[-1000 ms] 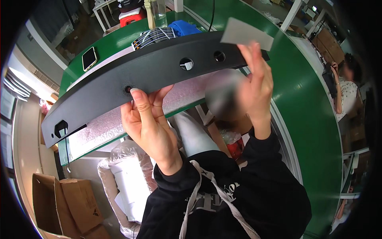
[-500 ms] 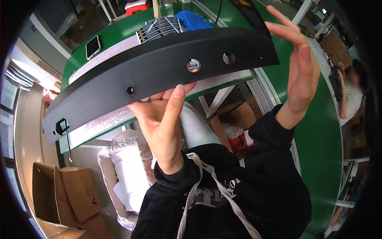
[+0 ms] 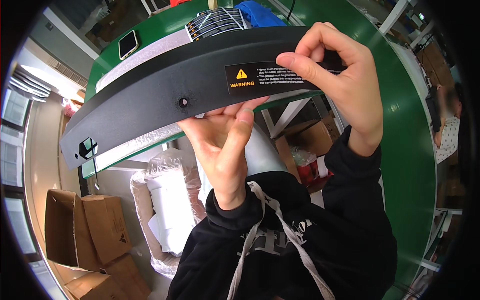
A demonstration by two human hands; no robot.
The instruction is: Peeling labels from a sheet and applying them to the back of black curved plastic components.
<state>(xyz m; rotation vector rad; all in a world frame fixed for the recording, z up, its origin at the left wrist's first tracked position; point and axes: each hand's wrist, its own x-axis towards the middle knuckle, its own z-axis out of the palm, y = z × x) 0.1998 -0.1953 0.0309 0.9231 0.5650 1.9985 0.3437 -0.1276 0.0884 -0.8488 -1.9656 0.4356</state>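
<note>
A long, curved black panel (image 3: 145, 85) with cut-out holes is held up over the table's near edge. My left hand (image 3: 220, 145) grips its lower edge from beneath, thumb in front and fingers partly hidden behind. A black sticker (image 3: 242, 86) with a yellow triangle and pale print lies over the right part of the panel's face. My right hand (image 3: 345, 75) is closed at the sticker, thumb and bent index finger on its upper part, hiding much of its right side. Whether the sticker touches the panel all along, I cannot tell.
Beyond the panel, sticker sheets (image 3: 215, 25) and a blue cloth (image 3: 262, 14) lie on the green table (image 3: 407, 150). A phone (image 3: 128, 45) rests at the far left. Below stand cardboard boxes (image 3: 107, 225) and a plastic-lined box (image 3: 145, 215). Another person (image 3: 447, 135) is at right.
My right hand has come down and left, bringing the sticker onto the panel's right part, where it now covers two round holes. The panel sits slightly further right in view, still in my left hand.
</note>
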